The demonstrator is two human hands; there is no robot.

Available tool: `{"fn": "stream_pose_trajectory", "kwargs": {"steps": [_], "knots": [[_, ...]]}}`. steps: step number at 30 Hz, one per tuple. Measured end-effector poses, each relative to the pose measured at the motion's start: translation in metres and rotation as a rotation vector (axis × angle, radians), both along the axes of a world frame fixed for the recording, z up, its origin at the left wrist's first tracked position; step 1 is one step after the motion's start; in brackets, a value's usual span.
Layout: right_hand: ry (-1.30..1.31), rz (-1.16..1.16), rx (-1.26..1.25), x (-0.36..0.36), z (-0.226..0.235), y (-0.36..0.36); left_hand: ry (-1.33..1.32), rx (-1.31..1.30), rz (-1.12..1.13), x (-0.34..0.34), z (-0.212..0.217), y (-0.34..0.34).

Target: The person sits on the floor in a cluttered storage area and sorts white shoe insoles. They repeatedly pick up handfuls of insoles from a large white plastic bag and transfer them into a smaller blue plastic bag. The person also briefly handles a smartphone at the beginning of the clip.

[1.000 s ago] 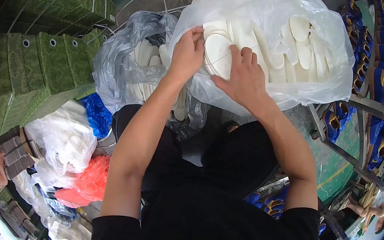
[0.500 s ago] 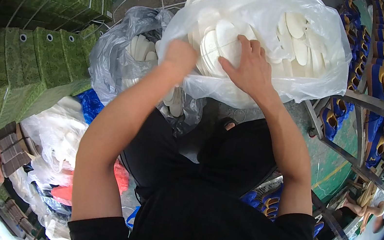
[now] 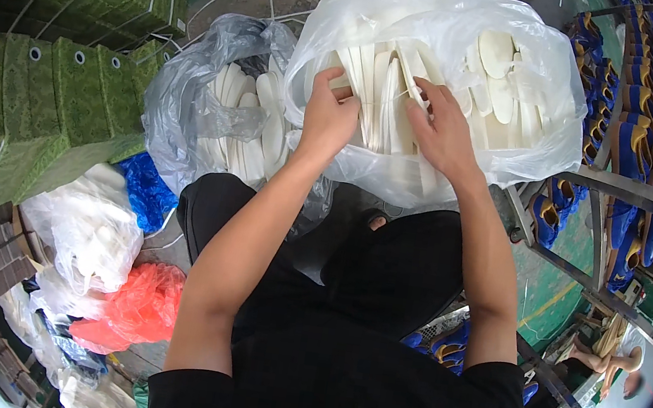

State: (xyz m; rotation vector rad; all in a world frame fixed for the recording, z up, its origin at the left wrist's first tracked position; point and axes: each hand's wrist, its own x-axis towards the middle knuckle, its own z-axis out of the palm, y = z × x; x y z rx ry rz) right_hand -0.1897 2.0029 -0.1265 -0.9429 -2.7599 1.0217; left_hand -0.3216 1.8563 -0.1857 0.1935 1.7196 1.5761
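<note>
white shoe insoles (image 3: 376,102) stood packed on edge between the two hands. largest around them was a stack of green patterned boxes (image 3: 18,111), well off to the left of the left hand; next, a metal rack (image 3: 629,191) with blue shoes (image 3: 630,151) stood beyond the right hand. a big translucent white bag (image 3: 422,0) gaped under both hands, holding the insoles; a smaller grey plastic bag (image 3: 174,99), with more insoles inside, sat just left of the left hand, and a red plastic bag (image 3: 141,303) lay lower, nearer the left elbow. the left hand (image 3: 330,117) was half curled at the row's left end, thumb parted from fingers; the right hand (image 3: 443,133) was nearly closed about insole edges at the right end. how firmly either gripped, i could not tell. seemingly, the row between the hands was gathered fairly neatly, while insoles past the right hand lay looser; plenty remained bagged.
</note>
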Motion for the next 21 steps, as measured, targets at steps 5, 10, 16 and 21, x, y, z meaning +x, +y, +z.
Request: {"fn": "stream_pose_trajectory", "kwargs": {"steps": [5,10,16,21], "knots": [[0.051,0.039,0.136,0.010,0.008,-0.017,-0.177,0.110,-0.192,-0.009,0.030,-0.001],[-0.002,0.102,0.294,0.009,0.006,-0.032,-0.084,0.090,-0.221,-0.009,0.027,-0.004],[-0.034,0.098,0.089,0.012,0.008,-0.017,0.114,0.010,-0.338,-0.011,0.014,-0.006],[-0.035,0.067,0.058,0.014,0.009,-0.015,0.210,-0.008,-0.243,0.002,-0.003,0.004]]}}
